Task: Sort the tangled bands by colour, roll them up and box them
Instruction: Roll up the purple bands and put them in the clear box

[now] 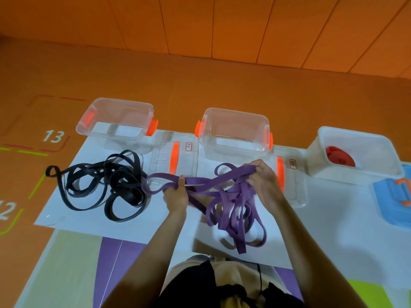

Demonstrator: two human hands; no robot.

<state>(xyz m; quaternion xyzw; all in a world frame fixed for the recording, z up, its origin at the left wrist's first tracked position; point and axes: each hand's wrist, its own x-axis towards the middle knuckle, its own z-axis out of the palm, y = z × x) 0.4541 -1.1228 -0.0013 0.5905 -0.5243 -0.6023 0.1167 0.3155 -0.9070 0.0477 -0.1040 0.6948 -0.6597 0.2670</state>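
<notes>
A tangle of purple bands hangs between my hands over the white sheet. My left hand grips one purple strand, whose loop sticks out to the left. My right hand pinches the other end of that strand, lifted above the pile. A heap of black bands lies on the sheet to the left, apart from the purple ones. Two clear boxes with orange clips stand behind, the left box and the middle box, both with nothing in them. A white box at the right holds rolled red bands.
Two clear lids with orange handles lie flat, one lid between the clear boxes and another lid right of the middle box. A blue lid sits at the far right. Orange floor with painted numbers surrounds the sheet.
</notes>
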